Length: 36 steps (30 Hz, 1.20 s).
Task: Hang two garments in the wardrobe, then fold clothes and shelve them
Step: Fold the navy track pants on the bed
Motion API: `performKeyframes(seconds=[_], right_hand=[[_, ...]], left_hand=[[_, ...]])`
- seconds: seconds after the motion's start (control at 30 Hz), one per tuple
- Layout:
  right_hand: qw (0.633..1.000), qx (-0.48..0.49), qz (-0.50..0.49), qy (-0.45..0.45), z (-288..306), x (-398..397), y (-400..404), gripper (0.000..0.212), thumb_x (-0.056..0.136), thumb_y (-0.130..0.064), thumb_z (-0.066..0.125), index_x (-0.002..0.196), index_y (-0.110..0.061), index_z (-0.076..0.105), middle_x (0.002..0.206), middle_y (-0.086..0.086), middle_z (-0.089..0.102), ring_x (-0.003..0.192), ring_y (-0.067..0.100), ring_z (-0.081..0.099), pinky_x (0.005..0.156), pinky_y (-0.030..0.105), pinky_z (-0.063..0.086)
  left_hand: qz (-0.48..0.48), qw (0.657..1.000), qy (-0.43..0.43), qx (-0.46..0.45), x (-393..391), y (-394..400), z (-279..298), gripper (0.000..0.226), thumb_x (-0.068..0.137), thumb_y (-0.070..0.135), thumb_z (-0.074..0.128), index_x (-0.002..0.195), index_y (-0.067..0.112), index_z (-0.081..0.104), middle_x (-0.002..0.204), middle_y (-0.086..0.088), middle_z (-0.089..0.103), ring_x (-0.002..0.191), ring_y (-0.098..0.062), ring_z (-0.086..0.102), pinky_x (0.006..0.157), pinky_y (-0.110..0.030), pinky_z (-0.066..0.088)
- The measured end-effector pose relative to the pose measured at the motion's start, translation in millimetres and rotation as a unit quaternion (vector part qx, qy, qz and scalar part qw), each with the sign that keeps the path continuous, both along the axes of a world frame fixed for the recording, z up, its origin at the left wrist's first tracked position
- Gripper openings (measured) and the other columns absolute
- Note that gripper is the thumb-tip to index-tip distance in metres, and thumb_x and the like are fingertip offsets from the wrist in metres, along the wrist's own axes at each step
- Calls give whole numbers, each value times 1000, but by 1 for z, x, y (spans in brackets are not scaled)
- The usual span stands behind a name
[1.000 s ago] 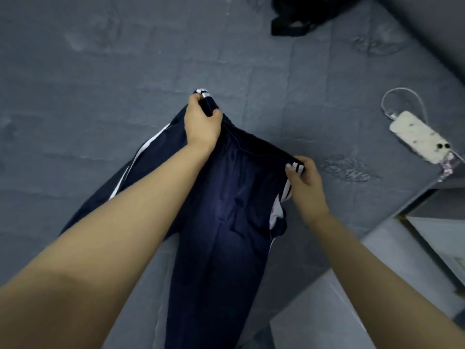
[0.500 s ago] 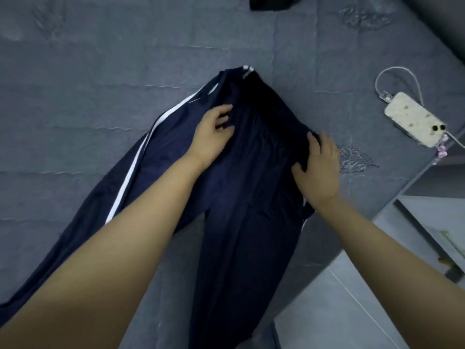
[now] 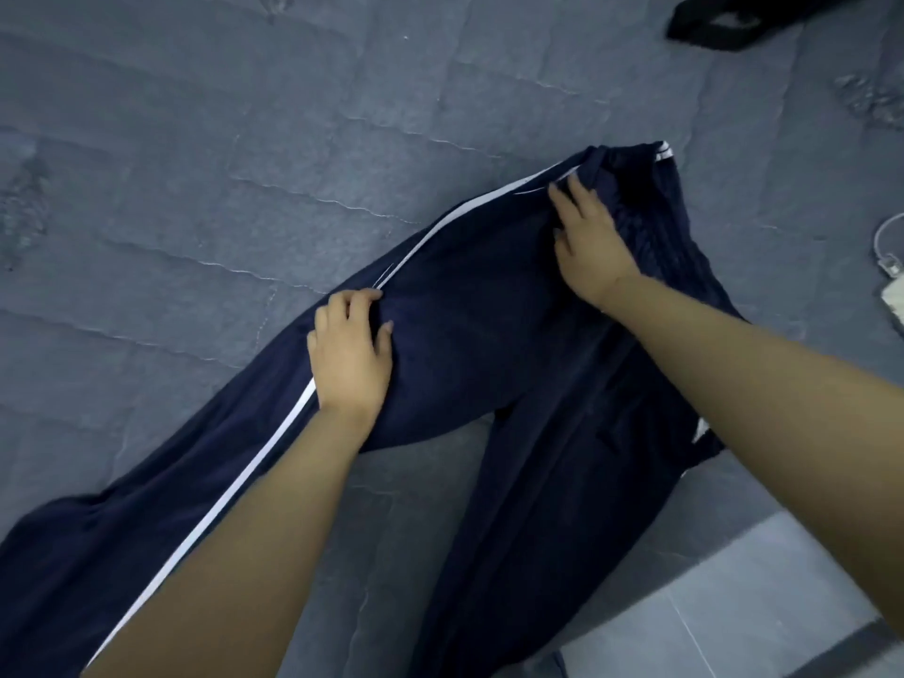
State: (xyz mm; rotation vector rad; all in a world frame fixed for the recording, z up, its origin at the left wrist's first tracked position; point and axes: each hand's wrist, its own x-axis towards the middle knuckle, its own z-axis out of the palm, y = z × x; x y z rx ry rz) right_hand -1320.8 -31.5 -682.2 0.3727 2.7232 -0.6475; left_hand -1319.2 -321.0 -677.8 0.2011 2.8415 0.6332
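Observation:
Navy track pants (image 3: 489, 345) with white side stripes lie spread on the grey quilted bed (image 3: 195, 163). The waistband points to the upper right and the two legs run toward the lower left and the bottom. My left hand (image 3: 350, 354) rests on the upper part of the left leg, its fingers curled over the striped edge and gripping the cloth. Just below the waistband my right hand (image 3: 587, 237) lies flat on the pants with its fingers spread.
A black strap or bag (image 3: 724, 22) lies at the bed's top right. A white phone with a cable (image 3: 895, 291) shows at the right edge. The bed's edge runs diagonally at lower right, with pale floor tiles (image 3: 734, 609) below it.
The pants went from being held up by the waistband to lying on the bed. My left hand slid from the waist down to the left leg's striped edge; the view swung left.

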Motion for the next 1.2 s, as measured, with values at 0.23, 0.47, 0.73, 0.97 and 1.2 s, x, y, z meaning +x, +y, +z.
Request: performKeyframes(seconds=[0.23,0.47,0.73,0.97,1.2], right_hand=[[993,75,53,-68,-10,-26,39,60,105,-40,30,156,-21,5,163,0,-8,150,26,-3,120,51,4],[995,66,-70,-11,4,-21,-27,65,99,-18,43,155,-10,12,163,10,-2,149,32,2,121,48,2],[986,-158,-5,52,39,49,-197,41,97,-9,52,138,-8,50,152,8,35,138,20,30,115,21,19],[937,-328,-64,-100,36,100,-354,28,98,-12,53,125,-9,60,120,5,58,101,10,55,93,16,41],[832,-439,-291,-174,26,92,-465,36,94,-30,63,121,-16,45,101,0,60,82,8,60,78,26,52]], left_hand=[[6,992,106,72,-80,-27,5,23,95,2,45,104,7,65,103,-14,65,97,-34,52,82,-27,34],[-44,999,9,-26,-140,-34,1,40,87,-4,49,124,6,58,126,-20,50,120,-38,44,102,-39,36],[45,998,13,35,20,-137,25,26,81,7,69,105,10,59,108,-12,53,99,-31,50,88,-47,44],[205,965,-130,-103,147,-287,24,69,69,37,84,123,7,53,116,-18,48,107,-39,47,84,-51,41],[137,987,-68,-48,174,-358,10,38,92,15,61,129,10,57,121,-14,55,105,-32,53,84,-45,45]])
